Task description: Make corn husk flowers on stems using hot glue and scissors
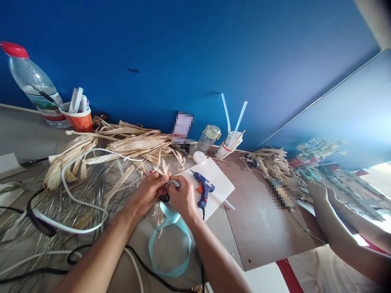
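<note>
Both hands meet near the middle of the head view. My left hand (151,188) pinches a small piece of pale corn husk (165,167) that sticks up between its fingertips. My right hand (184,196) is closed on a light blue ribbon (174,184), its fingertips against the husk piece. The rest of the ribbon hangs below in a loose loop over the table. A dark round object (164,198) is partly hidden beneath the fingers. Just right of my right hand, a blue glue gun (205,189) lies on a white sheet (224,183).
Dried corn husks (137,143) and many thin wires (79,203) cover the left. White and black cables cross the front. A bottle (42,87), an orange cup (80,119), a jar (208,138) and a cup with glue sticks (224,149) stand behind. At right, another person's arms (339,228) reach in.
</note>
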Motion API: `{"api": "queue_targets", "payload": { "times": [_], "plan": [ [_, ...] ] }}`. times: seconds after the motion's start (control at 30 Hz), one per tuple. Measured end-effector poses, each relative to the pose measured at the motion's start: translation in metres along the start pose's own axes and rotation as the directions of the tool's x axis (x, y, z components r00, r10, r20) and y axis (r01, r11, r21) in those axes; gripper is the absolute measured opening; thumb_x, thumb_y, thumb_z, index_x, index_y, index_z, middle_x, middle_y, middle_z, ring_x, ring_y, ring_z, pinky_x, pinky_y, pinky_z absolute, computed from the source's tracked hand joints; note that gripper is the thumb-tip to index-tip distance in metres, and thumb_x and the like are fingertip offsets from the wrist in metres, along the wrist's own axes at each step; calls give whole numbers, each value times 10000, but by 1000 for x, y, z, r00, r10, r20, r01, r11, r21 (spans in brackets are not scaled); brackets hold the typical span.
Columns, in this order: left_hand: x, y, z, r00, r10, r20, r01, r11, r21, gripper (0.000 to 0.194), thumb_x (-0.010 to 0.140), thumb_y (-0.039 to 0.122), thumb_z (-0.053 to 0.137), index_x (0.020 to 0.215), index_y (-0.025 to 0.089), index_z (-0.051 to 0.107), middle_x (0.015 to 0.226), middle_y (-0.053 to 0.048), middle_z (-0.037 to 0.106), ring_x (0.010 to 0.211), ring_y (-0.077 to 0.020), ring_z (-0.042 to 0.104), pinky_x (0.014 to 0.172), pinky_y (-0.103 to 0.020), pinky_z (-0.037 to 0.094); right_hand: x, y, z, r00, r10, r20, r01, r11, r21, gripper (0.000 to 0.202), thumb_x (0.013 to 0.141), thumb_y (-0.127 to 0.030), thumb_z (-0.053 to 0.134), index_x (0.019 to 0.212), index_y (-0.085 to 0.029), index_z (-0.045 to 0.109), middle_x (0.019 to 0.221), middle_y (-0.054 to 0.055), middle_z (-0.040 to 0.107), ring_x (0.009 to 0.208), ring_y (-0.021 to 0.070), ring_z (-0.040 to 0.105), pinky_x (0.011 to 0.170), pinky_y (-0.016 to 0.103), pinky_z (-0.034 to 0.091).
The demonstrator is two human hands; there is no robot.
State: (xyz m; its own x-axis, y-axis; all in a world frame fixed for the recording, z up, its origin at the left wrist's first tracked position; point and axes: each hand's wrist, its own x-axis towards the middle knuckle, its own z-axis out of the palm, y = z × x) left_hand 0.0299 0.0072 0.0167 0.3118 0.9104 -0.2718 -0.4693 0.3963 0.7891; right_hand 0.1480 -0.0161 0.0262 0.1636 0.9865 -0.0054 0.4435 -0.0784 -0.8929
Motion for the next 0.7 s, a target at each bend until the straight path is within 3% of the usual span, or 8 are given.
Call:
{"api": "queue_targets", "payload": {
  "times": [0.07, 0.13, 0.2, 0.3, 0.53, 0.7],
  "plan": [
    [-3, 2, 1, 994, -13, 112, 18, 999, -45, 285, 651, 304, 802, 845, 137, 676, 774, -44, 671, 671, -131, 601, 609, -232, 454, 3, 1, -4, 990, 86, 115, -117, 946, 302, 89, 701, -251, 559, 716, -173, 598, 612, -15, 581, 549, 120, 492, 545, 241, 401],
    [-4, 3, 1, 984, -27, 179, 36, 998, -48, 299, 671, 285, 790, 905, 130, 686, 788, -56, 680, 690, -147, 619, 640, -253, 477, 5, 1, -7, 963, 115, 245, -234, 807, 542, 129, 659, -289, 613, 682, -167, 578, 563, -37, 526, 500, 93, 446, 508, 225, 376],
    [-4, 2, 0, 983, -15, 183, 25, 998, -54, 272, 680, 283, 784, 884, 128, 691, 753, -46, 672, 660, -145, 613, 636, -266, 485, 6, 2, -9, 931, 128, 341, -335, 667, 665, 178, 617, -306, 676, 675, -162, 590, 544, -43, 514, 477, 80, 431, 489, 216, 364],
    [-4, 1, -1, 986, 5, 167, 7, 998, -68, 238, 680, 278, 786, 844, 133, 693, 759, -42, 672, 664, -149, 618, 641, -276, 494, 6, 2, -10, 898, 127, 421, -414, 570, 710, 211, 579, -302, 746, 658, -150, 623, 549, -27, 552, 469, 71, 441, 474, 204, 359],
    [-4, 2, -2, 989, -14, 150, 28, 995, -93, 239, 663, 308, 798, 785, 146, 671, 738, -32, 643, 638, -138, 587, 605, -261, 475, 6, 3, -11, 853, 112, 509, -483, 538, 691, 244, 551, -305, 813, 651, -141, 663, 589, 20, 633, 489, 85, 487, 468, 206, 374],
    [0, -3, -8, 995, -34, 99, 38, 998, -41, 267, 634, 311, 814, 784, 143, 670, 695, -11, 611, 606, -108, 545, 570, -223, 430, 8, 6, -13, 868, 111, 483, -439, 626, 645, 235, 569, -316, 792, 637, -132, 663, 577, 16, 634, 479, 75, 483, 462, 202, 348]
  ]
}}
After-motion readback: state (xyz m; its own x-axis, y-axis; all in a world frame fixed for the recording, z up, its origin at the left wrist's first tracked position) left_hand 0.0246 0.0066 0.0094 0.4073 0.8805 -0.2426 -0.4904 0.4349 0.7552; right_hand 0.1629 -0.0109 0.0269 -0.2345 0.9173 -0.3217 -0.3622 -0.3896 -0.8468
